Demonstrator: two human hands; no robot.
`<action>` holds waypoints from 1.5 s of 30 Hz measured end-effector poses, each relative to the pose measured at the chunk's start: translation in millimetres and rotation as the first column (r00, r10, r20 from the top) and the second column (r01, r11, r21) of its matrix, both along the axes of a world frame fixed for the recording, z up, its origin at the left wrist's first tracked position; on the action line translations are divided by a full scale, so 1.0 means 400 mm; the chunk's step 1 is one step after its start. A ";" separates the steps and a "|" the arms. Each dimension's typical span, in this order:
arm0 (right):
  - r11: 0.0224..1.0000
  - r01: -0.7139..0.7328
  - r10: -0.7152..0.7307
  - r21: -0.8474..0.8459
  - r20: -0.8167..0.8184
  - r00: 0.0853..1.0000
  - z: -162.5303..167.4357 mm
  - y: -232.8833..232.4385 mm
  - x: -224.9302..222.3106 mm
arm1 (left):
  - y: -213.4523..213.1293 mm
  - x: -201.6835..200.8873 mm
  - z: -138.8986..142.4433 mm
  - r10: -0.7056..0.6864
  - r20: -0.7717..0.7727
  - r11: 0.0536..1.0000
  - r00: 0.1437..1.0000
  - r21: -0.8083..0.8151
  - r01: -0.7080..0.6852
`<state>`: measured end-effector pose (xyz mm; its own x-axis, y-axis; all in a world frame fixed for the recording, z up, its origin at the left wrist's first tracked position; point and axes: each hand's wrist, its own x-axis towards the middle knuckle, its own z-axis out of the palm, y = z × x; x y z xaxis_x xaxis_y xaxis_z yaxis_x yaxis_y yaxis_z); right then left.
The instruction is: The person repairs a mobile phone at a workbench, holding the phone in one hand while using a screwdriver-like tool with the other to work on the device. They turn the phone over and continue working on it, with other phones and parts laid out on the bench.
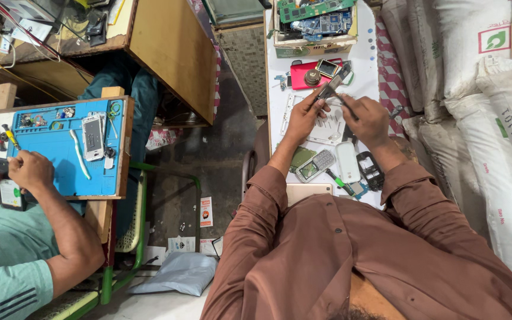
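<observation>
My left hand [302, 117] pinches a small grey phone part [330, 87] and lifts it above the narrow white table [365, 56]. My right hand [367, 120] grips a thin dark tool [344, 102] whose tip touches that part. Both hands hover over a flat white phone frame [329, 129]. Just beyond them lies a red phone shell [301, 75] with small pieces on it. Nearer to me lie a grey keypad phone [315, 165], a white back cover [348, 161] and a black phone frame [370, 170].
A box of circuit boards [315, 22] stands at the table's far end. Stacked white sacks [493, 118] fill the right side. On the left, a co-worker's hands [28, 170] hold a phone beside a blue work mat [60, 155] carrying a phone and tools.
</observation>
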<state>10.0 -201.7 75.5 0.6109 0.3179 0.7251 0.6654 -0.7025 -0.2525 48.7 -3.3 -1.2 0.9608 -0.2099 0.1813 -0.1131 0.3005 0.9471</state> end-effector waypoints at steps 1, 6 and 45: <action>1.000 0.012 -0.012 0.015 -0.014 1.000 0.000 -0.001 -0.001 | -0.002 0.000 0.003 0.001 0.010 1.000 1.000 -0.006 -0.001; 0.999 -0.022 0.023 -0.037 0.034 0.999 0.002 -0.001 0.000 | -0.001 0.004 0.001 0.008 -0.005 1.000 1.000 -0.003 -0.008; 0.991 0.114 -0.112 0.070 -0.020 0.993 0.000 0.003 0.001 | -0.001 0.003 -0.006 -0.002 -0.036 0.998 0.999 -0.058 0.000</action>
